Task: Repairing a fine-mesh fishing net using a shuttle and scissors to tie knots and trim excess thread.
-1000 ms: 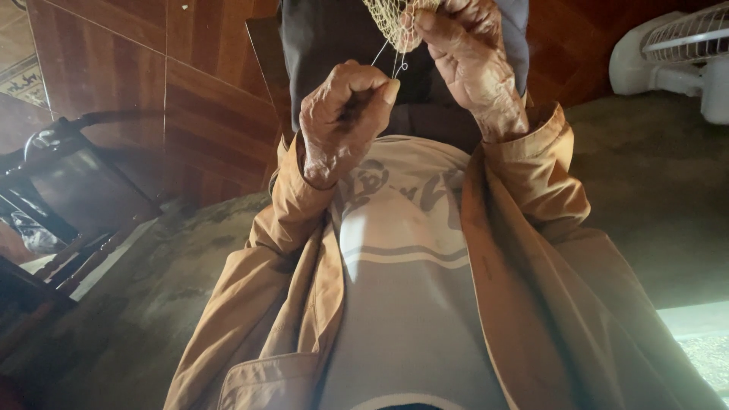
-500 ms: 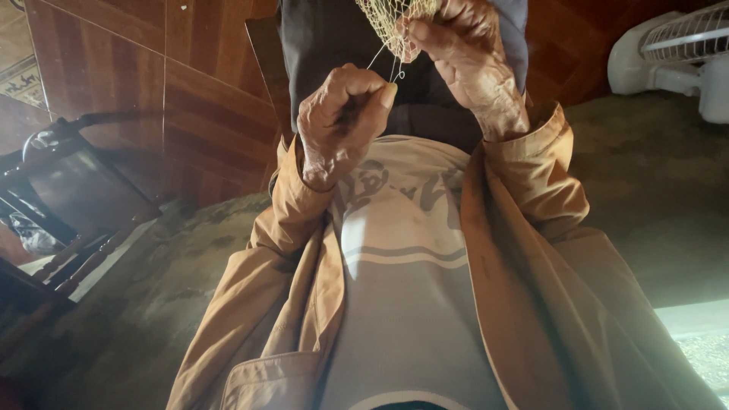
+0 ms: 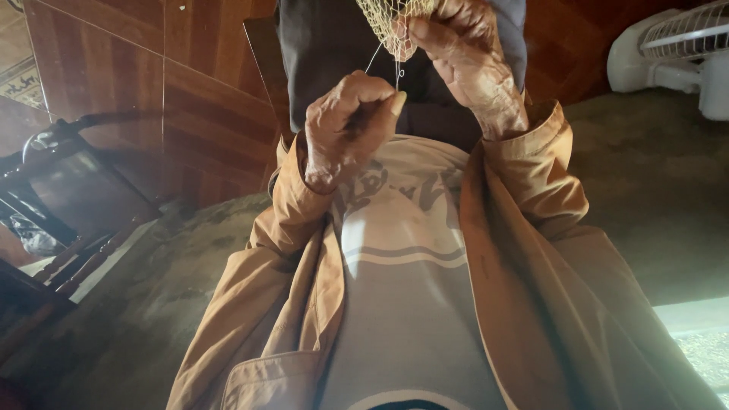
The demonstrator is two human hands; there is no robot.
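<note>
Fingers [image 3: 383,102] of the left hand [image 3: 345,125] are curled shut, pinching a thin pale thread [image 3: 373,57] that runs up to the netting [image 3: 395,23]; whether a needle sits between them cannot be told. Just right of the left hand and slightly higher, the right hand [image 3: 471,64] is clenched on the lower edge of the yellowish netting, thumb pressed over the mesh. The netting hangs from the top edge of the view, directly above the left hand. Nearest the camera, below the left hand, lie a grey-white shirt [image 3: 402,288] and the open tan jacket [image 3: 531,250], its cuffs at both wrists. Left of the left hand stands a dark metal frame [image 3: 68,190] against reddish wood panelling [image 3: 190,99]. Far to the right of the hands, a white fan [image 3: 676,53] stands beside a grey floor [image 3: 653,182].
</note>
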